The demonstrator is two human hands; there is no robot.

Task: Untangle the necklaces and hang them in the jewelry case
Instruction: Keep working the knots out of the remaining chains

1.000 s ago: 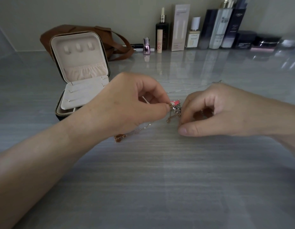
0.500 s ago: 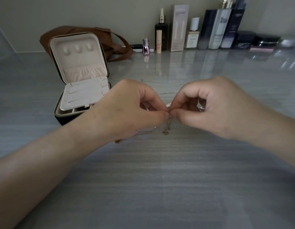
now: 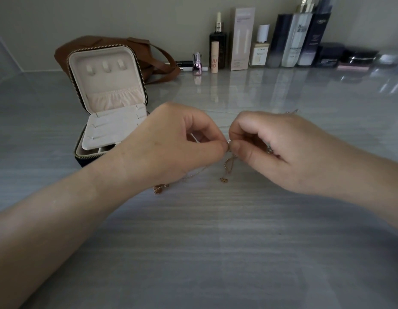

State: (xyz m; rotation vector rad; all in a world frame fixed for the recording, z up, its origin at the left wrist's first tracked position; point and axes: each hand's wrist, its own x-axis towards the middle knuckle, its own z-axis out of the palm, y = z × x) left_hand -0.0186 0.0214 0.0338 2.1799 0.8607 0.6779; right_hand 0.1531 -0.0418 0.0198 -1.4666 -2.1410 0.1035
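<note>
My left hand (image 3: 171, 141) and my right hand (image 3: 276, 148) meet fingertip to fingertip above the table's middle, both pinching a knot of thin gold necklaces (image 3: 229, 166). A chain loop with a small pendant hangs below the pinch. Another strand trails left under my left wrist to a small charm (image 3: 158, 188) lying on the table. A silver chain end (image 3: 292, 111) shows behind my right hand. The jewelry case (image 3: 109, 103) stands open at the left, its cream lid upright with three hooks (image 3: 106, 67) and a gathered pocket.
A brown leather bag (image 3: 158, 61) lies behind the case. Several cosmetic bottles and boxes (image 3: 271, 43) line the back wall. The grey table (image 3: 215, 241) stretches toward me.
My hands closed together from a small gap and now pinch the knot at one spot. The pink charm seen a second ago is hidden between my fingertips.
</note>
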